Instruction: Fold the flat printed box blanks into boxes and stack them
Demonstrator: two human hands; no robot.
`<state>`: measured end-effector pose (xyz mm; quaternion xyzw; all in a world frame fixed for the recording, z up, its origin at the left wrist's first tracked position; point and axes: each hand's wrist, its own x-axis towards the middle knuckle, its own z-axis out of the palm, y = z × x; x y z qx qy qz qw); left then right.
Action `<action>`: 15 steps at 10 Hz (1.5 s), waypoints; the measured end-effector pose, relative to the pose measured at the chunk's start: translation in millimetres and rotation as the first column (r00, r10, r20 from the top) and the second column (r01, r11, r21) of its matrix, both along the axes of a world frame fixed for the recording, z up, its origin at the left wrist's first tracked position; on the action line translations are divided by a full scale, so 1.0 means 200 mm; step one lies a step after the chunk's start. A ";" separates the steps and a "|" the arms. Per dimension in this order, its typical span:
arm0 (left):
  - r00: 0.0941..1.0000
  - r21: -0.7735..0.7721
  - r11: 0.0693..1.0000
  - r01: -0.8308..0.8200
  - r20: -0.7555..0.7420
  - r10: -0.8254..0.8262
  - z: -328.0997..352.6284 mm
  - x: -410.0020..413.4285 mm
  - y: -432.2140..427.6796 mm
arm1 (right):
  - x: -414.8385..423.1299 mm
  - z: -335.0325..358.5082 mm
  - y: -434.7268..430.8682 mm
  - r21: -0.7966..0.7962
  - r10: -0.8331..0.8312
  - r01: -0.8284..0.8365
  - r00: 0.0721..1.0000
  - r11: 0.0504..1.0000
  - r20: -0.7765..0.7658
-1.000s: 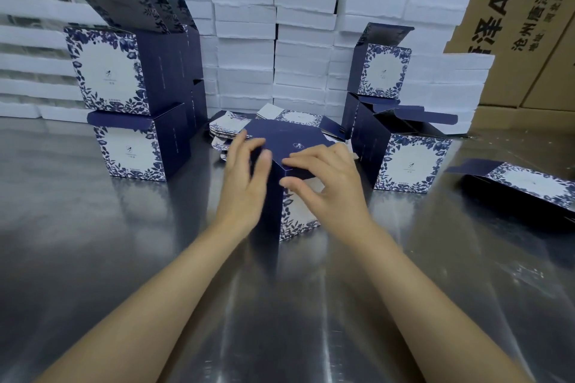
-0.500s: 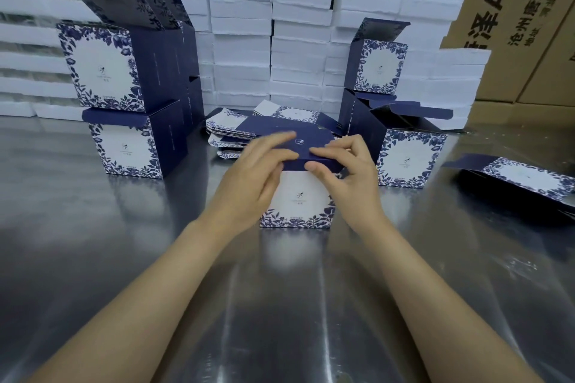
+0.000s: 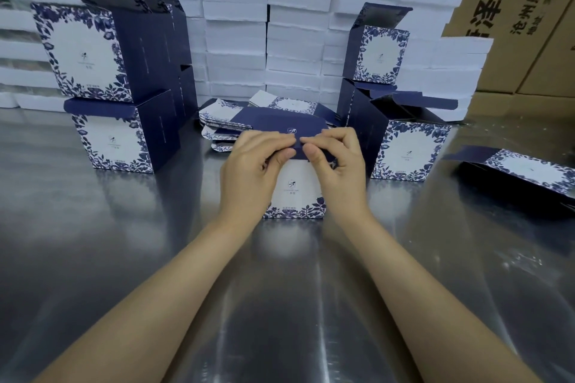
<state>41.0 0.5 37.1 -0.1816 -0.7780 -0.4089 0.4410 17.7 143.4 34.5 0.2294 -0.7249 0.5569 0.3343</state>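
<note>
A navy and white floral box (image 3: 295, 193) stands on the steel table (image 3: 93, 258) at the centre, its white face toward me. My left hand (image 3: 252, 168) and my right hand (image 3: 336, 165) both pinch the front edge of its navy top lid flap (image 3: 280, 127), thumbs nearly meeting. Behind it lies a pile of flat printed blanks (image 3: 224, 121). Folded boxes are stacked two high at the left (image 3: 102, 87) and at the right (image 3: 401, 121).
Another blank or partly folded box (image 3: 525, 174) lies on its side at the far right. White foam slabs (image 3: 264, 25) are stacked along the back, with brown cartons (image 3: 522, 9) behind them on the right. Bare steel lies near me.
The box was turned so its white face points at me. Both hands shifted from its sides to the front edge of the lid flap and drew closer together.
</note>
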 end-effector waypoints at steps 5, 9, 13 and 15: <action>0.997 -0.001 0.997 0.083 -0.011 -0.083 0.17 0.02 0.28 | -0.01 0.25 0.27 -0.182 -0.160 0.106 0.936 0.978 -0.314; 0.919 -0.146 0.916 0.374 0.189 -0.345 0.30 -0.39 0.84 | -0.39 0.42 0.82 -0.219 -0.323 0.275 0.918 0.936 -0.228; 0.872 -0.363 0.868 0.338 0.468 -0.144 -0.23 -0.57 0.83 | -0.61 -0.07 0.83 -0.233 -0.458 0.453 0.888 0.860 0.038; 0.921 0.089 0.979 0.183 0.333 -0.202 -0.18 -0.37 0.74 | -0.49 -0.10 0.79 -0.281 -0.628 0.623 0.773 0.730 0.085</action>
